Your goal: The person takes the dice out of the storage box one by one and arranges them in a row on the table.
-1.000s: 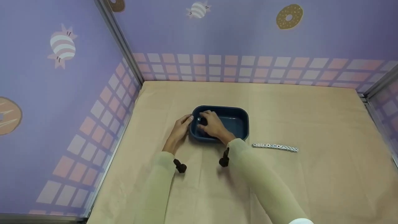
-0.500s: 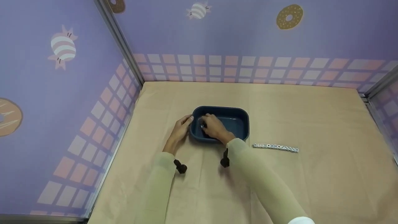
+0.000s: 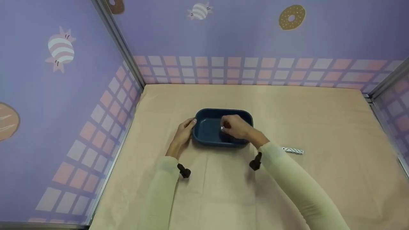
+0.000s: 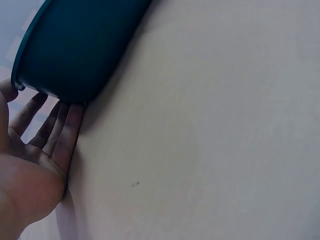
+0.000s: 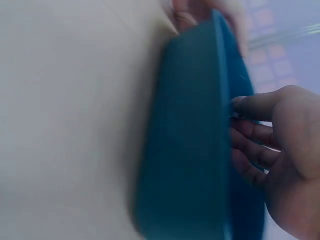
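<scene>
My left hand (image 3: 184, 131) rests at the left end of a dark blue box (image 3: 207, 143). In the left wrist view its fingers (image 4: 67, 132) lie fairly straight against the outer wall, thumb at the rim. My right hand (image 3: 236, 126) is over the right half of the box, pinching a small white die (image 3: 222, 128) between thumb and fingertips. The right wrist view is blurred; the fingertips (image 5: 241, 106) there are just inside the rim, mostly covering the die. To the right, a straight row of several white dice (image 3: 293, 150) lies on the table, its left part behind my right sleeve.
A beige cloth covers the table (image 3: 319, 121). Purple walls with a checked pink and white band (image 3: 235, 72) stand behind and at both sides. A dark camera mount sits on each wrist, the right one (image 3: 255, 161) near the box's front right corner.
My right hand has moved right from the box's left end, carrying the die. Its forearm now covers part of the dice row. My left hand stays at the box.
</scene>
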Action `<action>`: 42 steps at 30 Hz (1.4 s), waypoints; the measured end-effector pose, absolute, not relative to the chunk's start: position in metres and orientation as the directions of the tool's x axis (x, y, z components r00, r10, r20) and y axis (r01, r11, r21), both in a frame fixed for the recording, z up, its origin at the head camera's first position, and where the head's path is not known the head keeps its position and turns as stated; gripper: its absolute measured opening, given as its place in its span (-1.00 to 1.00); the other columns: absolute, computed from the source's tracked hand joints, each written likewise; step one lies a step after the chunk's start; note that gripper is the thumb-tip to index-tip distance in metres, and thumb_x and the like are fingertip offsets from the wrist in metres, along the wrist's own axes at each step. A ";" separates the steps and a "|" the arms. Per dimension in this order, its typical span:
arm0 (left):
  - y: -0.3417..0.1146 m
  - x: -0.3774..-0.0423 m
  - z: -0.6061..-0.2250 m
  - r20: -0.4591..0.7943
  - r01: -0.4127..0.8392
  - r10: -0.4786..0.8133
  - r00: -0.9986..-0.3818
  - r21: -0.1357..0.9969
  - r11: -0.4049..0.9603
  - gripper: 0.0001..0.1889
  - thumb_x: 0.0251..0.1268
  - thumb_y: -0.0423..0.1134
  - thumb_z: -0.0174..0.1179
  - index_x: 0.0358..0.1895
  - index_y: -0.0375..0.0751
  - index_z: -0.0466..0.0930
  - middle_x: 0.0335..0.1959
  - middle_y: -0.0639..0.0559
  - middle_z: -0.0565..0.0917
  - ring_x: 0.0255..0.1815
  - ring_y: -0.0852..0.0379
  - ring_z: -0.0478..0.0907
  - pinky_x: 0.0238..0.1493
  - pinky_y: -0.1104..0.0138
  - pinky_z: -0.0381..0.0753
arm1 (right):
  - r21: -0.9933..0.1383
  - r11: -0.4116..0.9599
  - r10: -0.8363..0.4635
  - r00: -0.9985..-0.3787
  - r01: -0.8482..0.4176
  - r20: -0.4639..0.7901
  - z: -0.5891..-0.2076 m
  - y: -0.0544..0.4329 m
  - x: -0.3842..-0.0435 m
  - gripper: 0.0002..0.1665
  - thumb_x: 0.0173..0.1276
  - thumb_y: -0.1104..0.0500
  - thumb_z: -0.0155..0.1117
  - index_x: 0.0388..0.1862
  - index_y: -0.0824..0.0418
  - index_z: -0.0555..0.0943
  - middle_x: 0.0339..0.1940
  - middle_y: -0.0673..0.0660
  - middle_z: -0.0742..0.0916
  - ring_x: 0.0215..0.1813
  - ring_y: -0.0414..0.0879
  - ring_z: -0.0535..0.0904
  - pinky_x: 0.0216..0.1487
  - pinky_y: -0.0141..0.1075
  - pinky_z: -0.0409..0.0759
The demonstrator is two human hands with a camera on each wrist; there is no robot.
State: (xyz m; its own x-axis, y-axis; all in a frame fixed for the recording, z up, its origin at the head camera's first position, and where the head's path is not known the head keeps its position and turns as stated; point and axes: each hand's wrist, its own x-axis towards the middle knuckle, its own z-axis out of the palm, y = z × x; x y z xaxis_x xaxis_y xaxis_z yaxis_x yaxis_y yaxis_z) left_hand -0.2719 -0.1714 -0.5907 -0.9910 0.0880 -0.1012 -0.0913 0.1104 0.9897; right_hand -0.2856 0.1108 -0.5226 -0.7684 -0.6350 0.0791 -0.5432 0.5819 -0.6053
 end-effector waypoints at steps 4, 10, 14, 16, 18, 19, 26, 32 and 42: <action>-0.168 -0.272 -0.594 -0.110 -0.100 0.089 -0.990 0.989 0.109 -0.48 0.71 0.08 0.07 0.49 -0.15 0.52 0.43 -0.12 0.57 0.42 -0.07 0.52 0.41 0.03 0.48 | -0.599 0.590 -0.608 -0.786 -0.541 0.110 -0.510 0.163 -0.277 -0.86 0.45 0.35 0.40 -0.06 0.36 0.69 -0.18 0.20 0.74 -0.15 0.04 0.67 -0.07 -0.08 0.67; -0.172 -0.273 -0.591 -0.127 -0.114 0.093 -0.988 0.984 0.135 -0.43 0.69 0.12 0.07 0.52 -0.14 0.49 0.47 -0.11 0.53 0.42 -0.05 0.51 0.38 0.05 0.50 | -0.571 0.610 -0.568 -0.805 -0.550 0.168 -0.500 0.243 -0.259 -0.89 0.38 0.42 0.43 -0.13 0.36 0.72 -0.26 0.14 0.72 -0.20 0.00 0.66 -0.13 -0.07 0.67; -0.175 -0.274 -0.589 -0.129 -0.117 0.079 -0.988 0.983 0.143 -0.41 0.67 0.16 0.08 0.52 -0.11 0.49 0.46 -0.08 0.54 0.35 -0.03 0.53 0.28 0.09 0.52 | -0.531 0.656 -0.550 -0.822 -0.536 0.149 -0.495 0.287 -0.244 -0.88 0.40 0.42 0.43 -0.14 0.29 0.73 -0.33 0.06 0.69 -0.26 -0.08 0.59 -0.19 -0.12 0.62; -0.176 -0.274 -0.589 -0.125 -0.112 0.078 -0.989 0.982 0.150 -0.41 0.67 0.16 0.08 0.53 -0.11 0.48 0.47 -0.08 0.53 0.36 -0.03 0.53 0.29 0.09 0.52 | -0.520 0.679 -0.536 -0.834 -0.518 0.131 -0.494 0.304 -0.235 -0.87 0.40 0.42 0.43 -0.14 0.27 0.73 -0.34 0.03 0.68 -0.28 -0.10 0.57 -0.21 -0.14 0.60; -0.176 -0.273 -0.589 -0.125 -0.111 0.081 -0.989 0.981 0.159 -0.41 0.67 0.16 0.07 0.53 -0.11 0.48 0.47 -0.08 0.52 0.39 -0.03 0.52 0.33 0.08 0.51 | -0.501 0.709 -0.515 -0.850 -0.497 0.114 -0.496 0.321 -0.227 -0.87 0.38 0.44 0.43 -0.17 0.26 0.72 -0.35 0.02 0.67 -0.29 -0.10 0.56 -0.24 -0.16 0.59; -0.175 -0.273 -0.589 -0.126 -0.111 0.083 -0.989 0.981 0.162 -0.40 0.68 0.16 0.07 0.53 -0.11 0.47 0.48 -0.09 0.52 0.41 -0.03 0.50 0.36 0.07 0.50 | -0.491 0.724 -0.503 -0.858 -0.484 0.105 -0.498 0.328 -0.222 -0.86 0.37 0.44 0.43 -0.18 0.26 0.72 -0.35 0.02 0.67 -0.29 -0.11 0.56 -0.25 -0.17 0.59; -0.173 -0.272 -0.591 -0.144 -0.133 0.108 -0.984 0.986 0.103 -0.38 0.68 0.15 0.07 0.57 -0.13 0.41 0.53 -0.12 0.46 0.49 -0.09 0.45 0.44 0.03 0.46 | -0.429 0.790 -0.463 -0.885 -0.439 0.052 -0.526 0.375 -0.200 -0.81 0.30 0.52 0.39 -0.21 0.30 0.69 -0.38 0.02 0.65 -0.31 -0.09 0.53 -0.29 -0.12 0.55; -0.174 -0.273 -0.590 -0.142 -0.132 0.101 -0.985 0.986 0.106 -0.42 0.69 0.13 0.07 0.55 -0.10 0.44 0.49 -0.09 0.50 0.43 -0.07 0.50 0.37 0.04 0.52 | -0.455 0.807 -0.426 -0.904 -0.377 -0.007 -0.540 0.393 -0.189 -0.80 0.31 0.52 0.39 -0.19 0.27 0.71 -0.40 -0.02 0.64 -0.33 -0.11 0.48 -0.31 -0.17 0.49; -0.173 -0.273 -0.589 -0.139 -0.125 0.081 -0.987 0.980 0.158 -0.40 0.69 0.15 0.06 0.55 -0.12 0.45 0.48 -0.11 0.52 0.36 -0.05 0.52 0.27 0.10 0.53 | -0.489 0.813 -0.387 -0.921 -0.316 -0.050 -0.550 0.391 -0.182 -0.82 0.37 0.46 0.39 -0.09 0.32 0.73 -0.32 0.06 0.72 -0.28 -0.07 0.55 -0.25 -0.12 0.56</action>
